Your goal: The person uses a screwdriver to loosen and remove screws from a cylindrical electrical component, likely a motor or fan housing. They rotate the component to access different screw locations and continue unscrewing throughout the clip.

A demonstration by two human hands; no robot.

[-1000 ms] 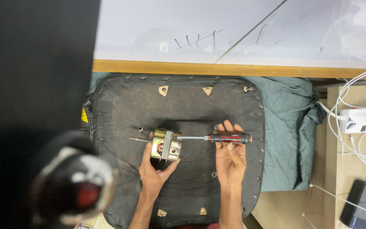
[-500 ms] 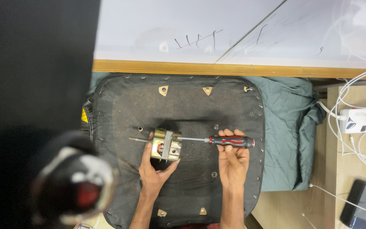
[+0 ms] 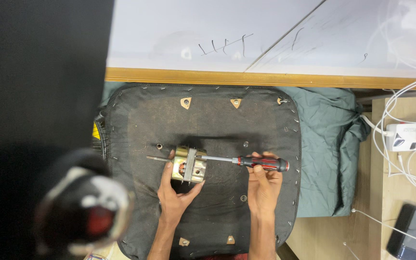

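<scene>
Seen from above, a person's two bare hands work on a small brass-coloured metal motor block with a thin steel shaft [image 3: 188,165], which sits near the middle of a black fabric-covered seat pad turned underside up, its edge lined with staples [image 3: 136,120]. The left hand [image 3: 175,192] cups the block from below, thumb and fingers wrapped around its sides. The right hand [image 3: 262,185] closes its fingers around the red and black handle of a long screwdriver [image 3: 261,162], held level, with its blade running left into the side of the block. Under the pad lies a crumpled green cloth [image 3: 328,144], and to the right a white power strip with white cables [image 3: 410,136] rests on a pale wooden surface. A blurred dark round object [image 3: 85,212] fills the lower left foreground. As a judgement, the blade could slip off the screw if pushed at an angle and jab the left hand's fingers, and the block could twist loose on the soft pad.
</scene>
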